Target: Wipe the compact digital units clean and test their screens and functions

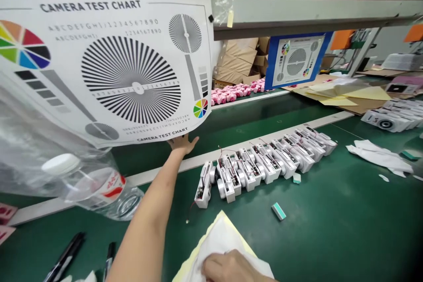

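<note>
My left hand (183,144) stretches far forward over the pale strip beyond the green bench, its thumb spread out to the side. The lower edge of the hanging camera test chart (132,70) hides part of its fingers, and I see nothing held. Low in the view, my right hand (231,266) has its fingers curled down on a white cloth (220,242). Under that cloth lies yellow paper (191,262). A row of white camera housings (246,169) with exposed circuit boards and thin wires stands just beyond, to the right of my left arm.
Left of my forearm, a clear plastic bottle (99,187) with a white cap leans tilted. Black markers (66,257) lie near it. A small green-and-white block (278,211) sits on the bench (330,229). A crumpled white cloth (380,156) and more white housings (386,119) are right.
</note>
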The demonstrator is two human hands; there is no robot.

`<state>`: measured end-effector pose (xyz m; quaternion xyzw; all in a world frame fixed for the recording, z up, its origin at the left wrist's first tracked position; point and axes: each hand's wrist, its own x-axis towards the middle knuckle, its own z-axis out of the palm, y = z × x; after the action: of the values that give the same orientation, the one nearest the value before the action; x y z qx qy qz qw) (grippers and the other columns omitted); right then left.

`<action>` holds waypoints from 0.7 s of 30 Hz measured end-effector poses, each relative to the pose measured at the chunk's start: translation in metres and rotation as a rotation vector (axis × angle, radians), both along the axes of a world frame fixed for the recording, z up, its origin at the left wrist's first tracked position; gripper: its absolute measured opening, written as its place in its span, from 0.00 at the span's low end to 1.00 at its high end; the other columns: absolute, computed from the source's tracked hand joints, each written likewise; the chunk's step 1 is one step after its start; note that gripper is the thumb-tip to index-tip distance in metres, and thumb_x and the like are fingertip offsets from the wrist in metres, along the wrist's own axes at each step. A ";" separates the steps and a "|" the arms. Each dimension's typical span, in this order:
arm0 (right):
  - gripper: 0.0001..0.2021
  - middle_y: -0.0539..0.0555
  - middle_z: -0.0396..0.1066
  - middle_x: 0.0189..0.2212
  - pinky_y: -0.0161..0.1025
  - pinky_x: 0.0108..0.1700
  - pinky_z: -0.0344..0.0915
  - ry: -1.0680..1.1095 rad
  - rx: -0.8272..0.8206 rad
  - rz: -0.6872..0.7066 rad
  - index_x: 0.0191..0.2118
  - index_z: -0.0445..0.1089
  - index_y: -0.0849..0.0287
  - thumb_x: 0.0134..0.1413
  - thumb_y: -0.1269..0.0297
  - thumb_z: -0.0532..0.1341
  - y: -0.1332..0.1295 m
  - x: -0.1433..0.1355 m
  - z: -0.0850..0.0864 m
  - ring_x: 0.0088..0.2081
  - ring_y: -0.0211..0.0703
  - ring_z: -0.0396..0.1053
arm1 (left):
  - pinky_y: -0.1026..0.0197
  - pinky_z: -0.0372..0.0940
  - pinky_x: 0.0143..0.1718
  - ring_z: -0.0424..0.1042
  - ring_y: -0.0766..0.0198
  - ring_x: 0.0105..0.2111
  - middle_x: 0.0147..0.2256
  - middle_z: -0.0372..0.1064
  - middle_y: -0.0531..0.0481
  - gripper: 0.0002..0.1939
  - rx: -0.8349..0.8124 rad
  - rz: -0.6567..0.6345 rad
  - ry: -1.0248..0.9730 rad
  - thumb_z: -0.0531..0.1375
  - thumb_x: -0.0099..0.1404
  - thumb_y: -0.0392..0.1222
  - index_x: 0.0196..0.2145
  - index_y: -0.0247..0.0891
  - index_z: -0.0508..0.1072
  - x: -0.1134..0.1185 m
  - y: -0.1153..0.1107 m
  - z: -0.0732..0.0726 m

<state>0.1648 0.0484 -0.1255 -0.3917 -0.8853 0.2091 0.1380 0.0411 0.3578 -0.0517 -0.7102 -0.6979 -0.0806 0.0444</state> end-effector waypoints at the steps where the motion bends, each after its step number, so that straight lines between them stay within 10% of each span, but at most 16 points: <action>1: 0.02 0.51 0.73 0.30 0.33 0.23 0.51 0.041 0.004 -0.030 0.31 0.66 0.59 0.48 0.68 0.57 -0.002 0.001 0.002 0.25 0.36 0.66 | 0.41 0.57 0.52 0.60 0.51 0.53 0.55 0.57 0.42 0.22 -0.028 -0.039 -0.015 0.55 0.63 0.48 0.53 0.38 0.60 0.003 -0.011 0.006; 6: 0.06 0.53 0.72 0.29 0.34 0.26 0.53 0.123 0.009 -0.075 0.30 0.66 0.59 0.45 0.72 0.53 -0.006 0.003 0.010 0.26 0.39 0.66 | 0.39 0.52 0.55 0.57 0.49 0.57 0.57 0.57 0.39 0.29 -0.232 -0.336 -0.095 0.50 0.64 0.54 0.58 0.38 0.55 0.002 -0.099 0.025; 11: 0.10 0.54 0.73 0.30 0.32 0.29 0.57 0.180 0.040 -0.073 0.33 0.66 0.60 0.43 0.74 0.53 -0.007 0.003 0.018 0.26 0.38 0.65 | 0.60 0.51 0.58 0.48 0.56 0.61 0.63 0.41 0.47 0.40 -0.352 -0.688 -0.106 0.63 0.51 0.50 0.59 0.42 0.55 -0.011 -0.178 0.028; 16: 0.09 0.53 0.70 0.26 0.31 0.29 0.58 0.262 0.089 -0.098 0.32 0.66 0.61 0.43 0.75 0.52 -0.008 0.007 0.017 0.25 0.36 0.64 | 0.60 0.55 0.56 0.50 0.57 0.61 0.64 0.40 0.48 0.27 -0.334 -0.742 -0.044 0.50 0.57 0.31 0.55 0.41 0.62 -0.013 -0.189 0.036; 21: 0.08 0.51 0.67 0.23 0.30 0.26 0.56 0.325 0.139 -0.125 0.30 0.65 0.61 0.42 0.75 0.52 -0.007 0.010 0.015 0.23 0.35 0.61 | 0.57 0.60 0.52 0.58 0.56 0.58 0.62 0.45 0.53 0.38 -0.298 -0.751 0.083 0.49 0.49 0.21 0.55 0.52 0.61 -0.019 -0.170 0.049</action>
<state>0.1748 0.0414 -0.1100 -0.3966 -0.8375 0.1990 0.3189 0.0222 0.1877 -0.0027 -0.9171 -0.3915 0.0395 -0.0633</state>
